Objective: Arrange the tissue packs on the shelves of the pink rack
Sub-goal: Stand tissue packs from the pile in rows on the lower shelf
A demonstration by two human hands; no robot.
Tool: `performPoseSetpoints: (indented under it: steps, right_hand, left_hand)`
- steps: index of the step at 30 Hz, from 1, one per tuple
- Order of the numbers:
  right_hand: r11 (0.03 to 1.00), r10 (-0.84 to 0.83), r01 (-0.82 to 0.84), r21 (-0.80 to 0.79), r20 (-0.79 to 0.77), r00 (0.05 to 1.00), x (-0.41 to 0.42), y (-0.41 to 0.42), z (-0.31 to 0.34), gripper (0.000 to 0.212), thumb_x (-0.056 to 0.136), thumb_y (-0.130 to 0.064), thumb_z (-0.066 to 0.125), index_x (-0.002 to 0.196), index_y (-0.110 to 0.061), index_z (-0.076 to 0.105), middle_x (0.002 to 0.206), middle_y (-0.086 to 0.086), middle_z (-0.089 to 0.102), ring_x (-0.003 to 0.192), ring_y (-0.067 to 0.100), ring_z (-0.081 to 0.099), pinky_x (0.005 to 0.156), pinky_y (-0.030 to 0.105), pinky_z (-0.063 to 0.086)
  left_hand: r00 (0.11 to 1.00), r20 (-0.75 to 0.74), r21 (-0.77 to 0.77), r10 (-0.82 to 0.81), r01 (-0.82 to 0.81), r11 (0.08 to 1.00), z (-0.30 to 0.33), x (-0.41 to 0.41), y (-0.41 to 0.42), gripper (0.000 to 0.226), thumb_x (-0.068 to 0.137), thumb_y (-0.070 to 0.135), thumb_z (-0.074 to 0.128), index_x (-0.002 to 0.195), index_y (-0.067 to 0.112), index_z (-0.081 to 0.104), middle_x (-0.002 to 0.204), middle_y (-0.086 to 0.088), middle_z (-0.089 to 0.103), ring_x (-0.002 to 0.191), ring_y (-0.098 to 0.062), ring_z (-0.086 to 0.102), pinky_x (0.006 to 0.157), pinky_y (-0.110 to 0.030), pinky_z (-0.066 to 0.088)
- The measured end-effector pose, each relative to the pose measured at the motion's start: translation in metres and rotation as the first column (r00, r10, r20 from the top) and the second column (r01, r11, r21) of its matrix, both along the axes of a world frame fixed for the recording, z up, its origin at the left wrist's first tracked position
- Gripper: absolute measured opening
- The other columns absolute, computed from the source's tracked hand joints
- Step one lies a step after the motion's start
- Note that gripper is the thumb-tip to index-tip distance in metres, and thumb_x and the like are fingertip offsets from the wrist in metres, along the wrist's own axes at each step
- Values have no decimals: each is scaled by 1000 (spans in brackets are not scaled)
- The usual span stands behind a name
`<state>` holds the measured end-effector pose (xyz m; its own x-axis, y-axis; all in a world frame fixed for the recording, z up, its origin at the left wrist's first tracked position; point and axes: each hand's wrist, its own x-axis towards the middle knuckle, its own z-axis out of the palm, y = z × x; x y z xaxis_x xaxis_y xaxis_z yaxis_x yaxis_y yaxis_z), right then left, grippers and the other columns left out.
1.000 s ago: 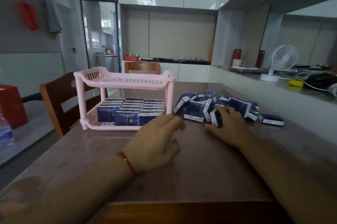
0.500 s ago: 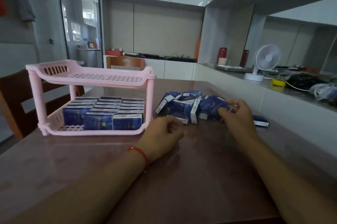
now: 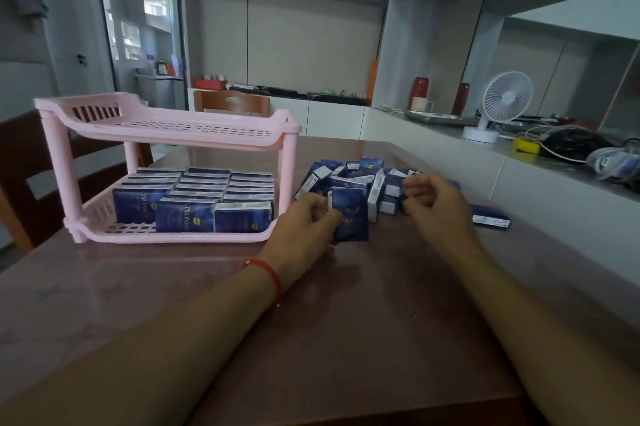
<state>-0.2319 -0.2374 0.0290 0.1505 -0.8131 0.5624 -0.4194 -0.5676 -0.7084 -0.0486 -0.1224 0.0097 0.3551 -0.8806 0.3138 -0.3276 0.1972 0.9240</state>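
A pink two-shelf rack [image 3: 290,155] stands at the table's left. Its lower shelf holds several rows of dark blue tissue packs [image 3: 194,197]; its upper shelf shows nothing on it. A loose pile of blue tissue packs [image 3: 360,176] lies right of the rack. My left hand [image 3: 304,231] holds one blue pack [image 3: 349,217] upright just in front of the pile. My right hand [image 3: 436,204] hovers at the pile's right side with fingers loosely curled, and I see nothing in it. One pack [image 3: 490,216] lies apart at the far right.
The brown table [image 3: 346,321] spreads toward me. A white counter ledge [image 3: 519,162] borders it on the right with a small white fan [image 3: 498,107], cables and a yellow object. Wooden chairs stand left of and behind the rack.
My right hand picked a pack from the pile and passed it across; my left hand now holds it. The camera view has shifted right and come closer to the rack.
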Motion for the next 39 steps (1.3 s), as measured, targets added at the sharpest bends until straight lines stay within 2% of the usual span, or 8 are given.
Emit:
performPoseSetpoints:
  steps: [3,7,11,16,21,25,35,39]
  right_hand:
    - [986,-158,164,9,-228,961,1,-25,6,29,83,-18,68,110,-23,59,107,2,64,98,23,61,80,32,46]
    - [999,31,-47,-18,-522,852,24,-34,5,72,80,-53,67,144,-38,36,146,6,43,128,25,47,102,45,47]
    - [999,-2,-17,-42,-426,905,47,-34,-14,51,83,-37,71,130,-31,52,135,8,48,117,27,56,91,36,49]
    - [956,276,-282,78,81,958,23,-28,0,64,81,4,72,125,-35,46,108,-16,64,92,-4,68,72,18,56]
    - [895,372,-405,188,186,909,6,-19,2,42,85,5,66,111,-28,64,111,2,75,99,16,72,83,33,59]
    - [795,426,-567,217,467,775,9,-10,17,23,91,-6,59,110,-14,70,103,13,76,93,29,72,87,45,56]
    - [604,653,-748,275,367,663,-1,0,28,47,87,-23,68,133,-26,59,122,8,70,93,28,71,63,34,59]
    - [577,697,-781,240,353,624,-7,5,31,50,75,-21,76,123,-17,64,127,9,66,112,28,67,81,33,60]
  left_hand:
    - [1000,5,15,16,-16,1000,0,-1,1,18,88,27,59,98,12,63,90,-12,73,76,-26,74,78,-48,61]
    - [990,125,-7,62,-62,998,1,-1,4,13,93,27,58,99,15,60,93,-7,72,84,-21,71,78,-40,60]
    - [986,166,-35,26,-20,999,1,-3,6,15,96,26,57,103,13,51,95,-2,68,89,-17,68,81,-42,58]
    - [999,3,-82,-34,34,996,0,-2,4,19,94,22,61,95,16,42,99,-13,64,93,-25,69,78,-42,61]
    - [994,76,-125,-75,84,989,-2,-8,5,33,85,25,73,97,24,42,103,-11,66,86,-28,70,77,-41,60]
    - [972,234,-137,-11,44,990,-2,-8,15,63,75,26,85,122,28,43,108,7,55,95,-4,57,81,-11,50]
    - [947,280,-157,156,-115,981,1,-9,28,52,68,40,87,97,31,46,89,12,70,71,-2,70,64,-23,58]
    - [979,183,-30,88,-83,996,4,-13,34,43,74,39,84,98,28,49,73,7,69,50,-2,63,45,-16,48]
